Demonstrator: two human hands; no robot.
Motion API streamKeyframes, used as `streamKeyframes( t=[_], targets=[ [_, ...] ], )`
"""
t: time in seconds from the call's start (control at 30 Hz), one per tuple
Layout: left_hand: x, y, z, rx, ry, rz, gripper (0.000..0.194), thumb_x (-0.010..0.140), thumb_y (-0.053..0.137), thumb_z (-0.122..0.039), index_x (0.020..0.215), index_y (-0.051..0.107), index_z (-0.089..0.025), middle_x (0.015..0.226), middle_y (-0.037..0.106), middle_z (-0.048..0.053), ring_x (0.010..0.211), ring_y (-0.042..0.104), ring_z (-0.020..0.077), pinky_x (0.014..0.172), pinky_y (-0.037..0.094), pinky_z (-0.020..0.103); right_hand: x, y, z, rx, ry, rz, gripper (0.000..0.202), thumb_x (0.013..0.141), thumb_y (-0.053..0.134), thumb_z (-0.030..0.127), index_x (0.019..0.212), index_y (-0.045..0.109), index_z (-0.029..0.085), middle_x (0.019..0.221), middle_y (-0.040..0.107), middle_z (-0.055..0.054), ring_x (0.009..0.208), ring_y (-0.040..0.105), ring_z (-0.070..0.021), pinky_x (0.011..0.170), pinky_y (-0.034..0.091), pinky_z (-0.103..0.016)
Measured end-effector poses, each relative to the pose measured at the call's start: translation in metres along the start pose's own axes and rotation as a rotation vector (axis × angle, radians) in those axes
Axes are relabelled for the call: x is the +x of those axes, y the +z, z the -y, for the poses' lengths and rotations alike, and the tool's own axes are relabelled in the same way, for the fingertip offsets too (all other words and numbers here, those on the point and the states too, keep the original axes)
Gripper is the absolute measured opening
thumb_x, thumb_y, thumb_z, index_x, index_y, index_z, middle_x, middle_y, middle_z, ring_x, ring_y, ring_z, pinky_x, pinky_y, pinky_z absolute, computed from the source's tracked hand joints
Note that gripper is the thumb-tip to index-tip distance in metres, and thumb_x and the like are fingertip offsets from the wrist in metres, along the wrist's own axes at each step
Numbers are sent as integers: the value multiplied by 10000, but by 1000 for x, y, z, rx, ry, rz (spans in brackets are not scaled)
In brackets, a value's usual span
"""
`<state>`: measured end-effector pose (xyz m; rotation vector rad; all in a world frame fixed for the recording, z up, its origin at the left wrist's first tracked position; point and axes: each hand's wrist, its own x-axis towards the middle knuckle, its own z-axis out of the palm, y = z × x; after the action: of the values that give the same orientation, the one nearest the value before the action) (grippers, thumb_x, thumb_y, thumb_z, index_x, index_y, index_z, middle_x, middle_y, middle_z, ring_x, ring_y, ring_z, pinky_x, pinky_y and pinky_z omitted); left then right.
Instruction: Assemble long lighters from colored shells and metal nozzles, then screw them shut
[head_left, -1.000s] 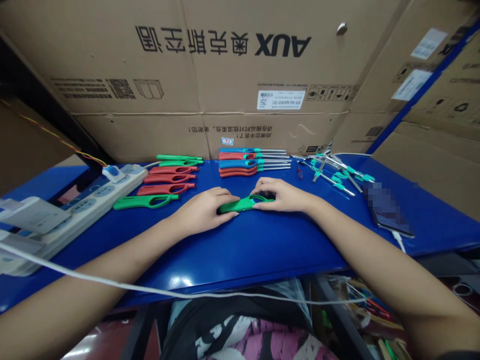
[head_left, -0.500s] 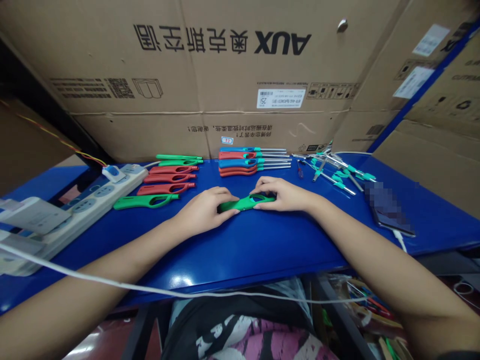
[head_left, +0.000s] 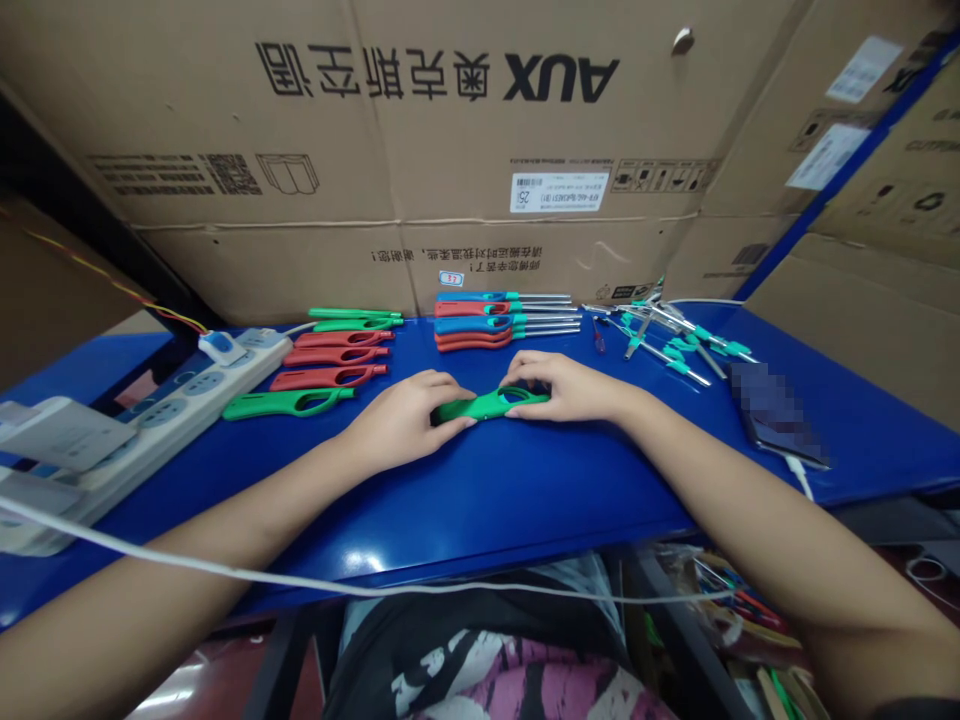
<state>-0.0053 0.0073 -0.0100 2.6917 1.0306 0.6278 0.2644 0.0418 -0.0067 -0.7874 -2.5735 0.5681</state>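
Observation:
A green plastic lighter casing (head_left: pixel 491 405) lies level between my hands, just above or on the blue table (head_left: pixel 450 500). My left hand (head_left: pixel 409 415) grips its left end between thumb and fingers. Its right end, with the looped opening, is pinched by my right hand (head_left: pixel 562 388). Behind my hands sits a stack of red and blue lighters with metal tubes (head_left: pixel 474 325). Left of them are several red casings (head_left: pixel 330 376) and a green casing (head_left: pixel 289 403), with more green ones (head_left: pixel 356 323) behind. Loose metal tubes with teal parts (head_left: pixel 675 350) lie in a pile at the right.
A white power strip (head_left: pixel 180 410) with plugs runs along the left. A phone (head_left: pixel 776 415) on a cable lies right. A white cord (head_left: pixel 315 578) crosses in front of me. Cardboard (head_left: pixel 337 260) stands behind the table. Below right is a bin of coloured parts (head_left: pixel 750 610).
The view has shifted very slightly. Both hands keep their hold on the green casing with almost no movement.

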Motion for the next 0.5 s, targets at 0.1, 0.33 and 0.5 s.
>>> streamKeyframes(
  t=[0.1,0.33,0.5],
  targets=[
    [0,0,1,3,-3,7,279,932,630,-355,1129,728,-182,1059,721,92,1013,670,254,908,546,394,0,1,-1,-4,9,7,333,862,718,380,1123,703,173,1075,641,-87,916,609,-192,813,520,-342],
    [0,1,-2,16,-38,-17,279,914,654,-369,1111,746,-194,1029,728,91,964,683,253,869,557,388,1,3,-3,-17,18,9,348,862,725,381,1128,693,161,1046,649,-86,832,593,-168,738,507,-311],
    [0,3,-4,48,-59,-7,271,913,663,-352,1118,745,-195,1033,725,84,965,684,248,867,554,372,1,4,-3,7,4,-2,336,864,723,379,1113,698,154,1015,646,-82,812,589,-160,723,500,-300]
  ],
)
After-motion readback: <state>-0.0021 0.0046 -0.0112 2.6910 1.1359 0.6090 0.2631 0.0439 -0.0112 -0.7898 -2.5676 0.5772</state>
